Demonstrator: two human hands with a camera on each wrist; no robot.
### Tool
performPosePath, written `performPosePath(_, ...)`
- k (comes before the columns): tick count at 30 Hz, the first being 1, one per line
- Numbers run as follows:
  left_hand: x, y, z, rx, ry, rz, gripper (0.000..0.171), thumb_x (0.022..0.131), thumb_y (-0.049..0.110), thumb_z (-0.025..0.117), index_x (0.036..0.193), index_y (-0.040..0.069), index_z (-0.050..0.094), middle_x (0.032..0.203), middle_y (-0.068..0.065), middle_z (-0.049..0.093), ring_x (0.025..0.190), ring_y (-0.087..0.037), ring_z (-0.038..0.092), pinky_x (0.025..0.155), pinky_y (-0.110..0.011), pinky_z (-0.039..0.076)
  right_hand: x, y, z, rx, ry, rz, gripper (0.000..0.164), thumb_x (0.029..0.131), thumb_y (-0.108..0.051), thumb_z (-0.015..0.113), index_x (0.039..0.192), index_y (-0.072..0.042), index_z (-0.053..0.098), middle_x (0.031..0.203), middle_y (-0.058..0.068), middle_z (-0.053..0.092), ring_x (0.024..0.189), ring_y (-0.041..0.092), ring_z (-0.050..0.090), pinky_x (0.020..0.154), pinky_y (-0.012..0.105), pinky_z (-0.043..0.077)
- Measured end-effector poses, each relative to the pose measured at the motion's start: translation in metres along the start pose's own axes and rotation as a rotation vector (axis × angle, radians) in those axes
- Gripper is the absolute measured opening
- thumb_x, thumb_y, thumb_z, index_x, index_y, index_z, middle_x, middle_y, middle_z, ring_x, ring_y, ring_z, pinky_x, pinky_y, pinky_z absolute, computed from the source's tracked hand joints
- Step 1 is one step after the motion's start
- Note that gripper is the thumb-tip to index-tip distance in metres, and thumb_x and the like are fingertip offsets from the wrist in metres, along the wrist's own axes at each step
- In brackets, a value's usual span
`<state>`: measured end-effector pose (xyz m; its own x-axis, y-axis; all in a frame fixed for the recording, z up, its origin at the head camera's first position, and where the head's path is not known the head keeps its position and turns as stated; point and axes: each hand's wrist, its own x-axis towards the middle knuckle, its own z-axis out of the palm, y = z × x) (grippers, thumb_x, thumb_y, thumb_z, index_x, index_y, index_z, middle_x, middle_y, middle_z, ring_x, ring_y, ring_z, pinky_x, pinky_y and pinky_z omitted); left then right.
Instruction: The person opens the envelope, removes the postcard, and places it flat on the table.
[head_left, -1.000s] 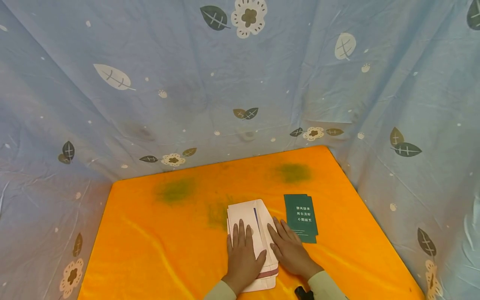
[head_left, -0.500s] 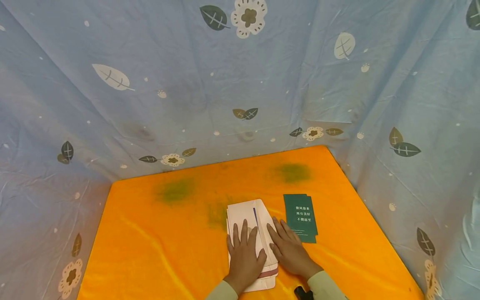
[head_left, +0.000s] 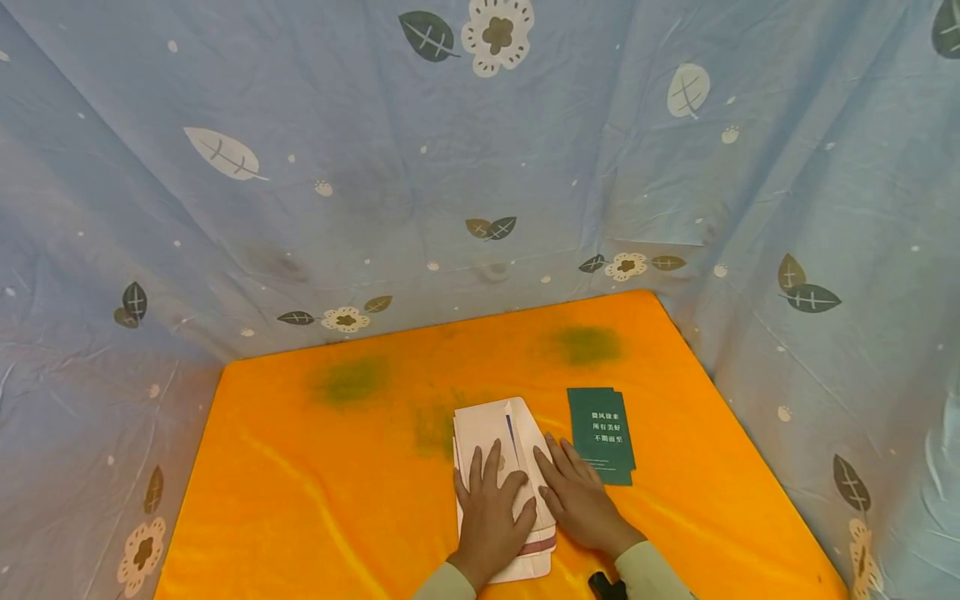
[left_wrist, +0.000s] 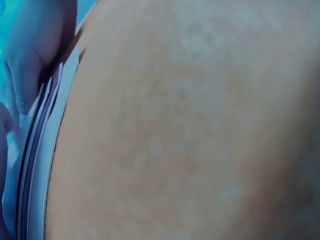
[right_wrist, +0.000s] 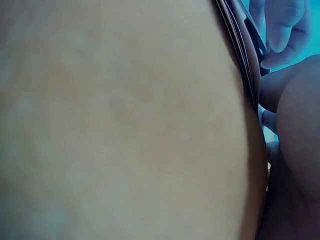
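A stack of pale envelopes [head_left: 480, 422] lies on the orange cloth in the head view, with a blue strip near the far end and a red band near the close end. My left hand [head_left: 489, 515] rests on top of it, fingers spread and the thumb apart. Along the stack's right side, my right hand [head_left: 583, 502] lies with its fingertips over the edge. Layered edges of the envelopes [left_wrist: 37, 165] show in the left wrist view. In the right wrist view the stack [right_wrist: 240, 50] appears only as a thin dark edge near fingers.
Overlapping green cards [head_left: 603, 433] with white writing lie just right of my right hand. A black object [head_left: 606, 586] sits by the right sleeve. Blue patterned curtains [head_left: 450, 167] surround the orange cloth [head_left: 300, 467] at the back and sides.
My left hand has shifted slightly right on the envelopes. Its fingers are spread wider, with the index finger nearer the stack's middle. The right hand and green cards stay in place.
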<state>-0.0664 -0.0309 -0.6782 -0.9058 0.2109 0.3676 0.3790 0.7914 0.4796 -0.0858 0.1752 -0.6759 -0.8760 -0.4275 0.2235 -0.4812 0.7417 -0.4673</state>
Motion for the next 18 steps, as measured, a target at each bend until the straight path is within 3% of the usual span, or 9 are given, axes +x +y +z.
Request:
performPosePath(6,-0.0018,-0.0020,0.0023,-0.004,0.014,0.004,0.024,0.093,0.030,0.074,0.116,0.023,0.071,0.167,-0.020,0.042,0.151,-0.054,0.033,0.103,-0.091,0.019,-0.0004,0.0003,0.0018,-0.018,-0.010,0.002,0.057,0.115,-0.035,0.055,0.167,-0.013,0.046,0.176,0.015,0.029,0.158,0.043,0.025,0.110,0.075,0.032)
performPosePath(18,-0.0036,-0.0015,0.0028,-0.042,0.045,0.007,0.025,0.091,0.025,0.073,0.115,0.022,0.069,0.165,-0.018,0.045,0.150,-0.050,0.038,0.104,-0.091,0.018,0.0017,-0.0041,-0.0040,0.034,-0.008,0.047,0.055,0.109,-0.026,0.067,0.160,-0.010,0.055,0.172,0.018,0.036,0.155,0.047,0.032,0.110,0.079,0.032)
